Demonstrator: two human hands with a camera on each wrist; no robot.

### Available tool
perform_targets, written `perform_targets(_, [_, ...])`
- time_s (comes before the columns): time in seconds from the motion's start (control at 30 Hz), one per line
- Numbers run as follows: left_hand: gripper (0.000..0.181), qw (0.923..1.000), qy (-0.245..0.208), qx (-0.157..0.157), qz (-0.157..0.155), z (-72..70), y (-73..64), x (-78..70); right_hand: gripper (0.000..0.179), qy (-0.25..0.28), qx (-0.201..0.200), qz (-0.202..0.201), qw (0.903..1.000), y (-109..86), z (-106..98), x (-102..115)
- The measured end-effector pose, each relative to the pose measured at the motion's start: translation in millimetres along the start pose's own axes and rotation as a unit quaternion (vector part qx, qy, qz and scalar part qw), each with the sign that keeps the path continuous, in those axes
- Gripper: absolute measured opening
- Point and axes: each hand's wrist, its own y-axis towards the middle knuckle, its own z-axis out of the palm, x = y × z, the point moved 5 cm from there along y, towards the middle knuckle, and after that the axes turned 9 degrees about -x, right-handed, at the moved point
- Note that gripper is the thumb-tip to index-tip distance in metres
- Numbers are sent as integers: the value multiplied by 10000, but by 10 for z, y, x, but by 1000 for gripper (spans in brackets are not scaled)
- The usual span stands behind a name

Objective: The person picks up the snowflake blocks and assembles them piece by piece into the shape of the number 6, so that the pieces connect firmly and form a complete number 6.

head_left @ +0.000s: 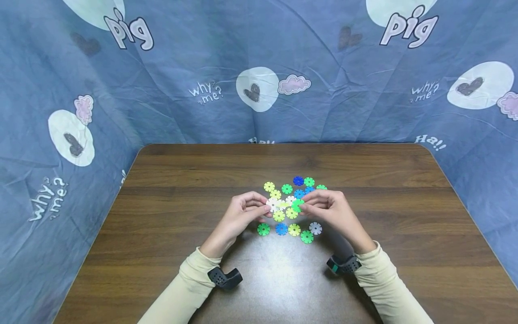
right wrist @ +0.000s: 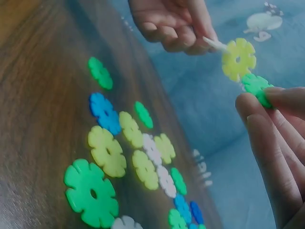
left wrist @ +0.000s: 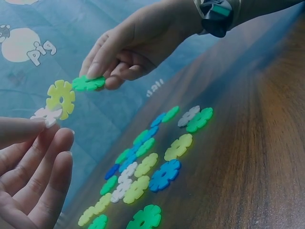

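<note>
My left hand (head_left: 247, 209) pinches a white notched plastic disc (left wrist: 46, 114) between thumb and fingers. Opposite it, my right hand (head_left: 328, 207) grips a green notched disc (right wrist: 256, 88) by its edge. Between the two, a yellow notched disc (right wrist: 244, 51) stands on edge, meeting the white piece on one side and the green on the other. This short chain is held up above the table, over a spread of loose discs. In the head view the held pieces overlap the ones lying below.
Several flower-shaped discs lie on the brown wooden table (head_left: 162, 234): a near row with a green disc (head_left: 263, 229), a blue disc (head_left: 281, 229), and a grey disc (head_left: 315, 228), others farther back. A blue printed cloth (head_left: 170, 58) hangs around the table's back and sides.
</note>
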Motion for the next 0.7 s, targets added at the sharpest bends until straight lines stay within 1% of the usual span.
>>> perform_targets(0.23, [19,10000,46,4,-11,11,6,10,19,-196,36,-91,9998,-11,52,18])
perform_targets(0.53, [20,9999,151,15,49,10,6,12,17,-579,-56,-388,9976,-7,48,11])
perform_targets(0.7, [20,9998,157,6,87,10,3,2,15,-546,-25,-542,9970,-9,56,14])
